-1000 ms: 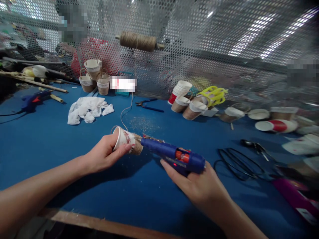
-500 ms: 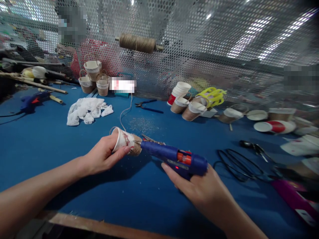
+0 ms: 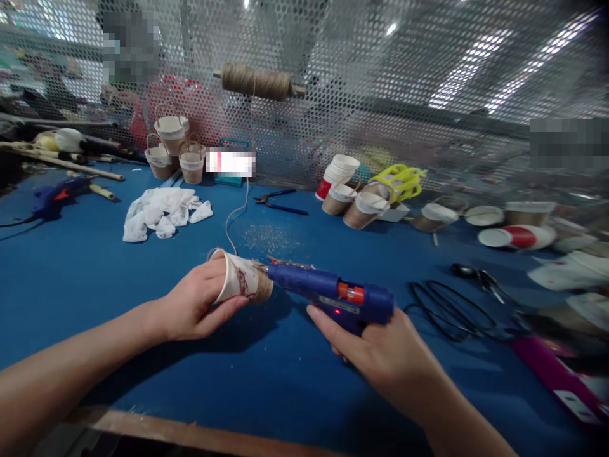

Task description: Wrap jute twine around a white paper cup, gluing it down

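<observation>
One tapered white paper cup point(image 3: 242, 279), its narrow end wound in coarse brown twine point(image 3: 265, 289), sits at nine o'clock from the smooth blue plastic glue gun point(image 3: 309, 284), as we pinch its wall in our left hand point(image 3: 197, 299) and wrap our right hand point(image 3: 380, 352) snugly round the gun.

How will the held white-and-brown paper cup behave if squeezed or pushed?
The paper cup probably dents easily, since it looks thin-walled. It's likely light, being hollow and open. Round and tapered, it may roll in an arc if released sideways.
</observation>
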`<state>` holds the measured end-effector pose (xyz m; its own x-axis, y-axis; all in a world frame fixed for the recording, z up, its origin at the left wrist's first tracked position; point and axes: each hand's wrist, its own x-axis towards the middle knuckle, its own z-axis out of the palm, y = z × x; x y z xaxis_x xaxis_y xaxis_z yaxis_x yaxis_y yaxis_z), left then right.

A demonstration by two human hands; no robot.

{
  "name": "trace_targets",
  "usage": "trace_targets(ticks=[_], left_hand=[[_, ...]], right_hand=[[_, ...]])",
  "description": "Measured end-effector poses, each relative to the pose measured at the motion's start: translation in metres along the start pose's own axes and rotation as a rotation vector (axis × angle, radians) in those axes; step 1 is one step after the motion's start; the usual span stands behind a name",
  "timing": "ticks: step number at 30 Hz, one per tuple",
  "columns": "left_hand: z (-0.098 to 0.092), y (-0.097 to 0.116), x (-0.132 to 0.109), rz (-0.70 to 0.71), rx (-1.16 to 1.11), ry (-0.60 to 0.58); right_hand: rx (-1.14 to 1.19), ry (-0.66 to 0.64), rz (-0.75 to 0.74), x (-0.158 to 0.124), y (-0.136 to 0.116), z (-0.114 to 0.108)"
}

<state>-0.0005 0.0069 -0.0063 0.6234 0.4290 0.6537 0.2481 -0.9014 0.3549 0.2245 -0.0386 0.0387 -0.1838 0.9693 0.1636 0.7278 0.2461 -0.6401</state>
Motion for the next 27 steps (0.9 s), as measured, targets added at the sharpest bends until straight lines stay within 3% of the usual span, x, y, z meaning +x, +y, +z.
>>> trace_targets(ticks=[5, 12, 18, 23, 27], left_hand=[[0.000, -0.001, -0.001, -0.044, -0.056, 0.012], [0.000, 0.000, 0.000, -0.215, -0.144, 0.021], [0.002, 0.000, -0.003, -0.363, -0.204, 0.015], [0.003, 0.001, -0.004, -0.476, -0.277, 0.049], [0.003, 0.002, -0.004, -0.523, -0.313, 0.048]], right_hand=[[-0.010, -0.011, 0.030, -0.005, 0.002, -0.005], [-0.137, -0.080, 0.138, -0.014, 0.011, -0.006], [-0.096, 0.015, 0.048, -0.017, 0.005, -0.002], [-0.030, 0.004, 0.149, -0.014, 0.002, 0.004], [-0.002, -0.043, 0.086, -0.010, -0.001, 0.003]])
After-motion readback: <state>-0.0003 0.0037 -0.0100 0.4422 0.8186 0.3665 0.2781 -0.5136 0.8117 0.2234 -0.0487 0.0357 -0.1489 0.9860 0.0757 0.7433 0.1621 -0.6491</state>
